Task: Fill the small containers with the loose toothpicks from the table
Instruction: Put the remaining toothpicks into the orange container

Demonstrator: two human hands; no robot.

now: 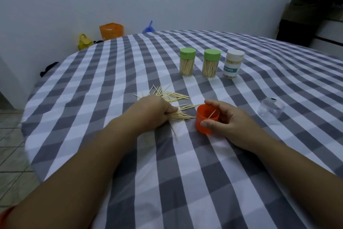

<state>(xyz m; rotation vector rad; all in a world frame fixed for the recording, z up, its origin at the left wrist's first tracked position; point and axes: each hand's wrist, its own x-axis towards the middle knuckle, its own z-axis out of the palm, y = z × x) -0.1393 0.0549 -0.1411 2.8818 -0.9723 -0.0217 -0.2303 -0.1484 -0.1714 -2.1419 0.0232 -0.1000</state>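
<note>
Loose toothpicks [172, 96] lie scattered on the checked tablecloth [185, 163] in the middle. My left hand [152, 112] lies on the near part of the pile, its fingers curled round a bunch of toothpicks [182, 116]. My right hand [225, 120] grips a small orange container [206, 122] between thumb and fingers, just right of the pile. The container stands open, and one toothpick [212, 113] leans inside it. A clear lid or cup [271, 111] rests on the cloth to the right.
Three closed jars full of toothpicks stand in a row behind: two with green caps [187, 64] [211, 63] and one with a white cap [234, 64]. Bags lie on the floor beyond the table's far left edge. A person's dark clothing [311, 2] shows at the top right.
</note>
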